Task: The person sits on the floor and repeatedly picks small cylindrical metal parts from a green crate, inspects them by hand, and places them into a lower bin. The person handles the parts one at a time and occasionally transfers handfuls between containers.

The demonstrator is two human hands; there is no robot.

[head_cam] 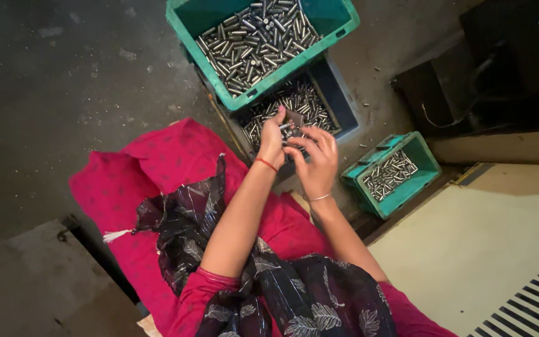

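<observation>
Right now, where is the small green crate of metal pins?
In the head view, the small green crate sits on the floor to the right of the right hand, below and right of the dark blue crate, beside the pale platform.

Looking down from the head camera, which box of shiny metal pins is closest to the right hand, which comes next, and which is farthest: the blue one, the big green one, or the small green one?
From the right hand:
1. Blue box: just ahead, right under the hands.
2. Small green box: off to the right, on the floor.
3. Big green box: farthest ahead, resting on the blue box's far end.
</observation>
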